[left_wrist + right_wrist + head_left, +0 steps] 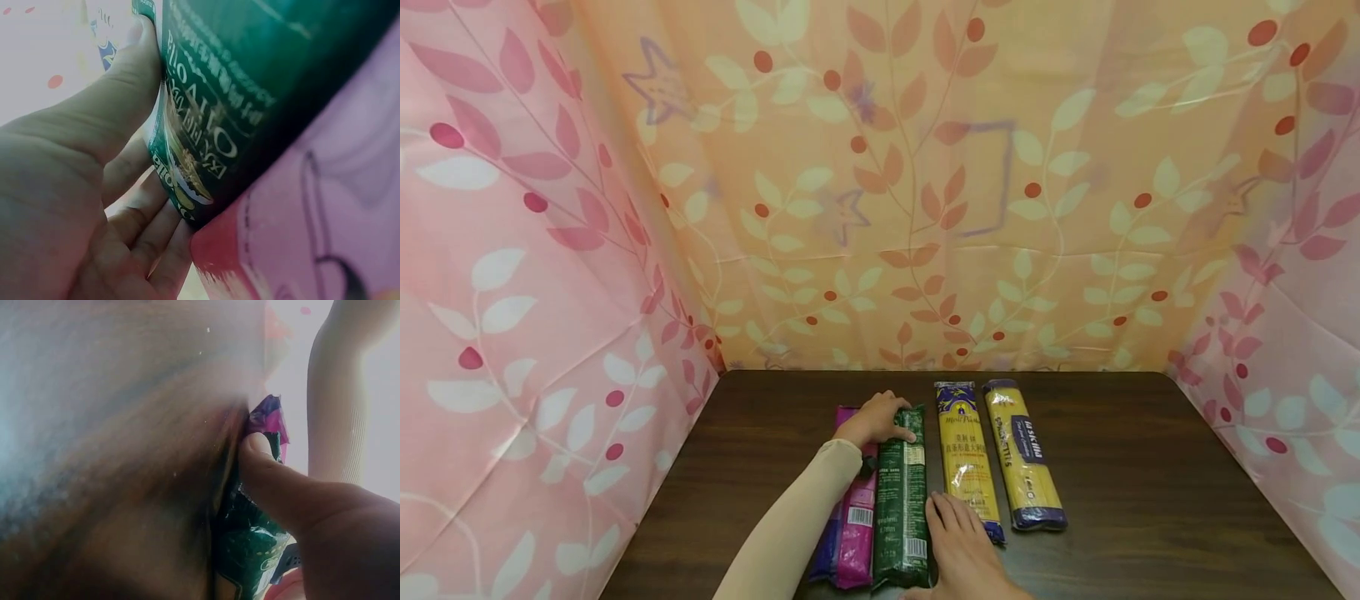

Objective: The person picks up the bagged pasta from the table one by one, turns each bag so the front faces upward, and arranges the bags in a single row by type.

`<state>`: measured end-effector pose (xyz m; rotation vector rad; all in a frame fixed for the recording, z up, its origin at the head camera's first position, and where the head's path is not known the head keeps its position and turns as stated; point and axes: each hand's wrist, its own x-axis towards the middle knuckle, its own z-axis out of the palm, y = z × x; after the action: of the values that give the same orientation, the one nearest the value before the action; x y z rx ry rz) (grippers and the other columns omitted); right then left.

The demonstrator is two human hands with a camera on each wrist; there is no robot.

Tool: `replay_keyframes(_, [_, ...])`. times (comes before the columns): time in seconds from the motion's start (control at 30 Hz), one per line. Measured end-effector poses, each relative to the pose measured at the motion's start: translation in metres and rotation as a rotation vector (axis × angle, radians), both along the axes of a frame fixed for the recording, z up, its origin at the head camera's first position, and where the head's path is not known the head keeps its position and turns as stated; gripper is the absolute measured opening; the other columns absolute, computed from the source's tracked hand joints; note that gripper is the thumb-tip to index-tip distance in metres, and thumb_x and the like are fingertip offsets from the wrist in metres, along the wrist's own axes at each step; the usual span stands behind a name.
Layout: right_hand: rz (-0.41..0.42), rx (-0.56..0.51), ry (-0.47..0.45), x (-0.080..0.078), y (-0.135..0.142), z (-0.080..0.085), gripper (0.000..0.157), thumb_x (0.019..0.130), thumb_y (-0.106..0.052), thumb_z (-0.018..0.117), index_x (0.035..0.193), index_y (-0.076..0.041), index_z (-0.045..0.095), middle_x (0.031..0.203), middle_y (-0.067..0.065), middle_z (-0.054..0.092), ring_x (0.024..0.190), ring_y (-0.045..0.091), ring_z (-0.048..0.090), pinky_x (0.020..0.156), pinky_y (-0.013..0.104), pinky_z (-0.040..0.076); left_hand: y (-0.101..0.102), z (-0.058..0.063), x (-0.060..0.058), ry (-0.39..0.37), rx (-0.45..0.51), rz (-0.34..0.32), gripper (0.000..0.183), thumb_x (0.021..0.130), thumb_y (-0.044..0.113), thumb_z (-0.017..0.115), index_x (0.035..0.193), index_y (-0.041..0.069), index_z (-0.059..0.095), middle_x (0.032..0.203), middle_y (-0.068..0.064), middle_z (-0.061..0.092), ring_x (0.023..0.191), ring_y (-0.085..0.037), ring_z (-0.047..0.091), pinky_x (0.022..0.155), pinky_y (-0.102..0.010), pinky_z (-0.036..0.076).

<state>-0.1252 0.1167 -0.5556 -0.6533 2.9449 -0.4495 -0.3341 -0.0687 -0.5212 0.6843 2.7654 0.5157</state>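
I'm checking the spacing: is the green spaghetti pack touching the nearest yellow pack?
Apart. The head view shows a strip of dark tabletop between the green spaghetti pack and the nearest yellow pack.

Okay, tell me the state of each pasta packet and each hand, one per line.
Green packet: barcode side showing, between both hands.
Pink packet: barcode showing, partly hidden by the sleeve.
Blue packet: mostly hidden.
Purple-topped yellow packet: lying flat.
Rightmost packet: lying flat, label up, untouched.
Left hand: at the green packet's far end; whether it grips is unclear.
Right hand: fingers extended, thumb at the green packet's near end.
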Motion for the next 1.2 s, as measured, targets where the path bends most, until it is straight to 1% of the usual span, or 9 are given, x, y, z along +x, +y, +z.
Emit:
replay_keyframes(0.17, [-0.013, -0.018, 0.020, -0.003, -0.002, 0.000, 0.125, 0.074, -0.095, 0.065, 0.153, 0.001, 0.056, 0.157, 0.021, 0.051, 0.145, 0.044, 0.046, 0.115, 0.066, 0.039, -0.001, 0.002, 0.002, -0.008, 0.010, 0.001, 0.062, 0.095, 0.041, 0.083, 0.147, 0.013, 0.065, 0.139, -0.014, 0.058, 0.136, -0.036, 0.053, 0.113, -0.052, 0.046])
replay_keyframes(0.27, [-0.020, -0.026, 0.023, -0.005, -0.002, 0.002, 0.123, 0.074, -0.096, 0.065, 0.150, 0.000, 0.060, 0.156, 0.020, 0.052, 0.145, 0.044, 0.046, 0.115, 0.066, 0.039, -0.002, 0.003, 0.003, -0.010, 0.016, 0.000, 0.062, 0.097, 0.041, 0.082, 0.148, 0.013, 0.064, 0.139, -0.014, 0.057, 0.136, -0.036, 0.053, 0.113, -0.053, 0.047])
replay_keyframes(0.43, [-0.022, -0.041, 0.017, -0.006, -0.001, 0.005, 0.121, 0.073, -0.095, 0.067, 0.147, 0.000, 0.064, 0.154, 0.018, 0.053, 0.144, 0.043, 0.046, 0.116, 0.066, 0.038, -0.003, 0.002, 0.004, -0.016, 0.017, -0.009, 0.062, 0.098, 0.042, 0.080, 0.150, 0.012, 0.062, 0.143, -0.015, 0.055, 0.137, -0.037, 0.051, 0.113, -0.054, 0.046])
replay_keyframes(0.63, [-0.019, -0.050, 0.040, -0.008, 0.000, 0.007, 0.113, 0.073, -0.092, 0.073, 0.142, -0.002, 0.067, 0.143, 0.013, 0.063, 0.138, 0.041, 0.052, 0.113, 0.066, 0.040, -0.004, 0.002, 0.004, -0.044, 0.056, -0.010, 0.060, 0.101, 0.042, 0.076, 0.150, 0.011, 0.061, 0.153, -0.017, 0.051, 0.146, -0.040, 0.045, 0.117, -0.057, 0.043])
replay_keyframes(0.73, [-0.021, -0.078, 0.014, -0.009, 0.000, 0.007, 0.110, 0.073, -0.087, 0.078, 0.144, -0.003, 0.066, 0.141, 0.012, 0.066, 0.139, 0.042, 0.051, 0.113, 0.068, 0.038, -0.004, 0.001, 0.004, -0.054, 0.076, 0.000, 0.059, 0.105, 0.045, 0.070, 0.150, 0.009, 0.060, 0.154, -0.018, 0.053, 0.149, -0.041, 0.043, 0.118, -0.057, 0.041])
replay_keyframes(0.83, [-0.030, -0.132, -0.048, -0.011, -0.001, 0.009, 0.108, 0.073, -0.079, 0.084, 0.147, -0.004, 0.063, 0.141, 0.014, 0.067, 0.139, 0.044, 0.050, 0.113, 0.071, 0.035, -0.002, -0.001, 0.004, -0.037, 0.088, 0.018, 0.059, 0.108, 0.048, 0.064, 0.149, 0.007, 0.060, 0.152, -0.018, 0.057, 0.147, -0.041, 0.045, 0.119, -0.057, 0.041])
replay_keyframes(0.97, [-0.041, -0.185, -0.106, -0.011, -0.002, 0.011, 0.106, 0.073, -0.072, 0.089, 0.150, -0.005, 0.062, 0.142, 0.015, 0.067, 0.135, 0.044, 0.051, 0.109, 0.071, 0.034, -0.001, -0.003, 0.006, -0.019, 0.117, 0.041, 0.058, 0.109, 0.047, 0.062, 0.148, 0.005, 0.060, 0.150, -0.019, 0.059, 0.145, -0.042, 0.046, 0.117, -0.058, 0.042])
replay_keyframes(1.07, [-0.032, -0.212, -0.098, -0.010, -0.002, 0.010, 0.105, 0.074, -0.068, 0.090, 0.151, -0.003, 0.060, 0.143, 0.016, 0.066, 0.134, 0.043, 0.052, 0.110, 0.071, 0.035, 0.000, -0.003, 0.007, -0.025, 0.151, 0.051, 0.061, 0.109, 0.048, 0.063, 0.150, 0.004, 0.059, 0.151, -0.019, 0.058, 0.145, -0.043, 0.046, 0.117, -0.058, 0.042])
replay_keyframes(1.2, [-0.002, -0.278, -0.067, -0.008, -0.001, 0.010, 0.105, 0.077, -0.060, 0.092, 0.153, 0.002, 0.055, 0.144, 0.017, 0.065, 0.135, 0.043, 0.055, 0.114, 0.071, 0.036, -0.001, -0.005, 0.006, -0.040, 0.207, 0.068, 0.064, 0.108, 0.051, 0.062, 0.152, 0.005, 0.057, 0.155, -0.018, 0.055, 0.147, -0.042, 0.044, 0.117, -0.059, 0.042])
